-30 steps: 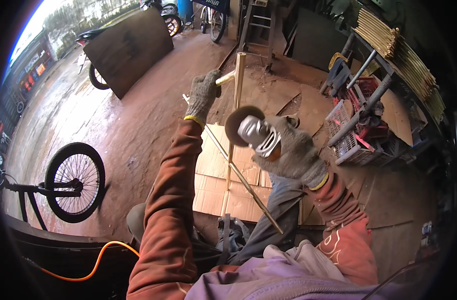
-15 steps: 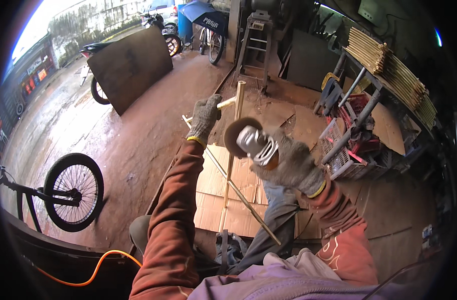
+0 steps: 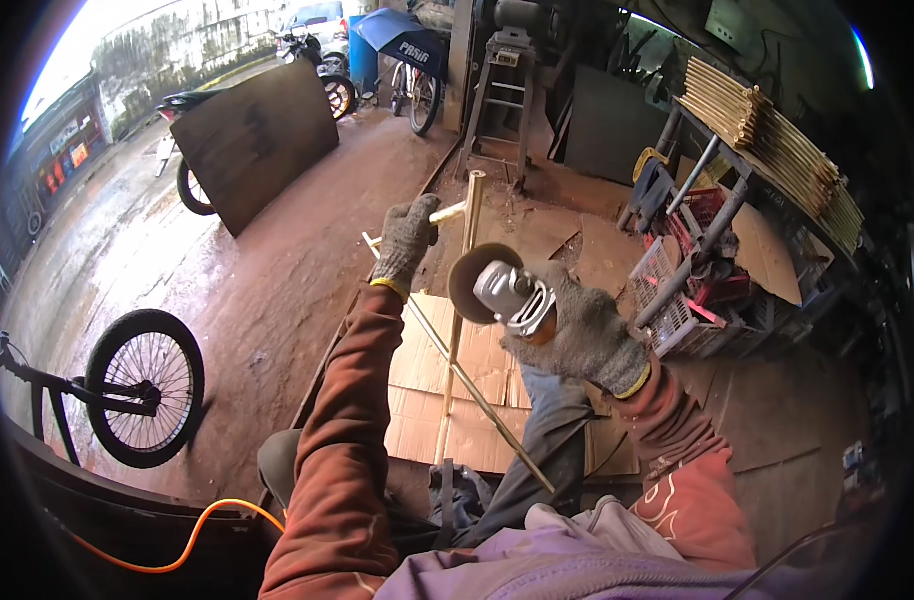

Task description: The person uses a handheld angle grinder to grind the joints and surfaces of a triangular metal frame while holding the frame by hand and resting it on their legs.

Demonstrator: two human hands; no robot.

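My left hand [image 3: 405, 242], in a grey knit glove, is closed around the short crosspiece of a brass-coloured metal tube frame [image 3: 471, 215]. One tube of the frame stands up beyond my fist, and a long thin one slants down toward my right knee. In my gloved right hand [image 3: 589, 340] is an angle grinder [image 3: 514, 298] with a silver head. Its round brownish disc [image 3: 473, 284] is beside the upright tube and overlaps it in view; whether they touch I cannot tell.
Flattened cardboard [image 3: 417, 350] lies beneath the frame. At left is a bicycle wheel [image 3: 145, 388], with an orange cable [image 3: 192, 540] near my left arm. A brown board [image 3: 257, 140] leans on a motorcycle. Plastic crates [image 3: 667, 290] and a rack of brass-coloured tubes [image 3: 737, 110] stand at right.
The whole view has shifted slightly. Both hands keep their grips, and the grinder with its disc sits marginally lower in view and looks less blurred.
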